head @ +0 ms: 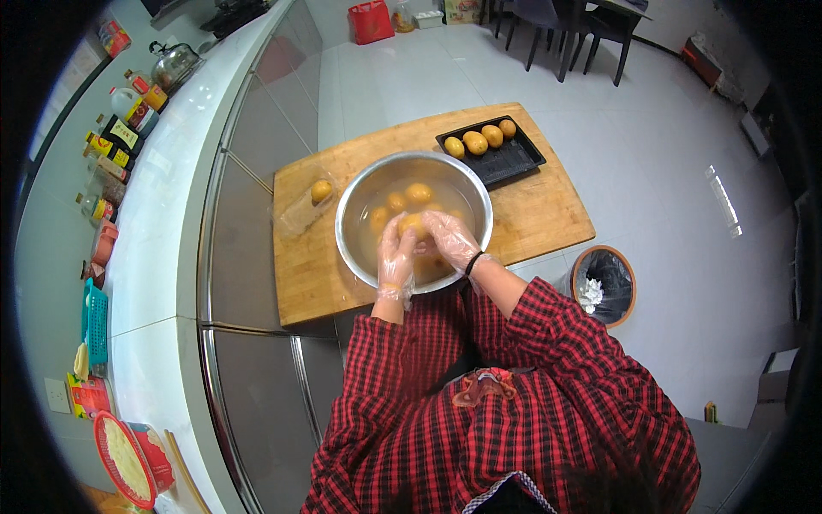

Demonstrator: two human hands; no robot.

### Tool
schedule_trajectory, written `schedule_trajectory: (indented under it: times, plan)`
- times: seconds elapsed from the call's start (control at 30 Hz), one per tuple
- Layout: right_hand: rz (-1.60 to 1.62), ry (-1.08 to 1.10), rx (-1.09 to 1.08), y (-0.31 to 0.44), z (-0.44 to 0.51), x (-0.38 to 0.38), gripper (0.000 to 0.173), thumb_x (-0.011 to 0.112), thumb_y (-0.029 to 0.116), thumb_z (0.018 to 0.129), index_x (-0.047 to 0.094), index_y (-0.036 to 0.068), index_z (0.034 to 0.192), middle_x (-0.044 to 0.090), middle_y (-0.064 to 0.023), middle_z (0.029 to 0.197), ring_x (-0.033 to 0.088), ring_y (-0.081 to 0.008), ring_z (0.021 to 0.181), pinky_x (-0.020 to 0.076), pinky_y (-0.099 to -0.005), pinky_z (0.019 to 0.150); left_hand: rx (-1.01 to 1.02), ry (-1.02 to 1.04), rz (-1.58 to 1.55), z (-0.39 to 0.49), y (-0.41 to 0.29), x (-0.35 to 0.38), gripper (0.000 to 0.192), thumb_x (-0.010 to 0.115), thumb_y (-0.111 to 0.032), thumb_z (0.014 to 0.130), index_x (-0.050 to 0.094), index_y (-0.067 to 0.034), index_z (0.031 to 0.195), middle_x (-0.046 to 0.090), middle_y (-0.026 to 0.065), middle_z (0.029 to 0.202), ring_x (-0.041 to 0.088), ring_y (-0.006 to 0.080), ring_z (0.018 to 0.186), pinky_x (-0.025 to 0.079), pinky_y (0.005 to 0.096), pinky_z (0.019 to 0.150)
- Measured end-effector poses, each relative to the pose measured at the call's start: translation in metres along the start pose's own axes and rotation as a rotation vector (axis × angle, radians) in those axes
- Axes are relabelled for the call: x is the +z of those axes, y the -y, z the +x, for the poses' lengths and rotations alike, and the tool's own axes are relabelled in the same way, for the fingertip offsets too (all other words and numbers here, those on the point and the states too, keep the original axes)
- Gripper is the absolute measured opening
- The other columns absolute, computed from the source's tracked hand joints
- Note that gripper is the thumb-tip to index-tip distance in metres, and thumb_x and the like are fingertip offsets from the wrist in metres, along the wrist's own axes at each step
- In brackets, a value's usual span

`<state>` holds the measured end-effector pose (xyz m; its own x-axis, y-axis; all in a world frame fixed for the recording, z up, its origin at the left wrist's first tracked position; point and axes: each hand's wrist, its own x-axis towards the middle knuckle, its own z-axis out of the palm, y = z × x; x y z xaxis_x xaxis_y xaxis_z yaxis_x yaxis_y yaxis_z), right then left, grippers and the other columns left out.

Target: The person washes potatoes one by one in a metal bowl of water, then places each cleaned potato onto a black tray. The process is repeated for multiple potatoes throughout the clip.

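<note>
Both my left hand [396, 254] and my right hand [453, 239] wear clear plastic gloves. Between them they hold a yellow oval piece of produce [412, 225], which looks like a small potato. They are over a stainless steel basin [347, 221] of cloudy water. Several similar yellow pieces [419, 193] lie in the water beyond my fingers; others are partly hidden beneath my hands. Behind the basin to the right, a black plastic tray [514, 160] holds several more in a row. A single yellow piece [321, 191] rests on clear plastic packaging [300, 215] left of the basin.
The basin stands on a low wooden table [308, 289]. A lined waste bin [632, 283] with white paper inside is on the floor at right. Grey cabinets [257, 257] and a white counter [151, 257] with bottles run along the left. Dark chairs [539, 16] stand at the back.
</note>
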<state>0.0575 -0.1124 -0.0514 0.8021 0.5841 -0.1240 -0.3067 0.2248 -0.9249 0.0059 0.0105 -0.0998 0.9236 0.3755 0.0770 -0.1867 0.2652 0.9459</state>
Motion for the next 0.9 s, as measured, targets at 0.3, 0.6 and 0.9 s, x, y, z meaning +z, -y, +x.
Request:
schedule_trajectory:
  times: [0.3, 0.6, 0.9]
  plan:
    - [-0.351, -0.035, -0.134, 0.001, 0.003, -0.002, 0.041, 0.058, 0.036, 0.089, 0.056, 0.000, 0.109, 0.063, -0.0086, 0.096, 0.060, -0.0153, 0.088, 0.0493, -0.0285, 0.075, 0.119, -0.008, 0.126, -0.011, -0.014, 0.016, 0.048, 0.056, 0.006, 0.080, 0.044, 0.004, 0.127, 0.051, 0.0143, 0.125, 0.050, 0.0218, 0.114, 0.040, 0.0326, 0.098]
    - [-0.138, 0.015, -0.100, -0.003, 0.006, -0.009, 0.033, 0.046, 0.031, 0.095, 0.059, 0.002, 0.105, 0.059, -0.0051, 0.092, 0.056, -0.0122, 0.081, 0.0486, -0.0259, 0.067, 0.125, -0.019, 0.176, -0.014, -0.021, 0.018, 0.045, 0.062, 0.004, 0.080, 0.048, 0.005, 0.124, 0.051, 0.0157, 0.126, 0.049, 0.0226, 0.117, 0.038, 0.0337, 0.101]
    - [-0.017, 0.119, 0.046, 0.006, 0.005, -0.008, 0.044, 0.069, 0.025, 0.083, 0.048, 0.003, 0.115, 0.056, -0.0081, 0.099, 0.057, -0.0136, 0.087, 0.0493, -0.0279, 0.075, 0.169, -0.036, 0.321, -0.016, -0.031, 0.021, 0.047, 0.058, 0.001, 0.082, 0.047, 0.002, 0.127, 0.045, 0.0126, 0.128, 0.049, 0.0244, 0.117, 0.043, 0.0347, 0.097]
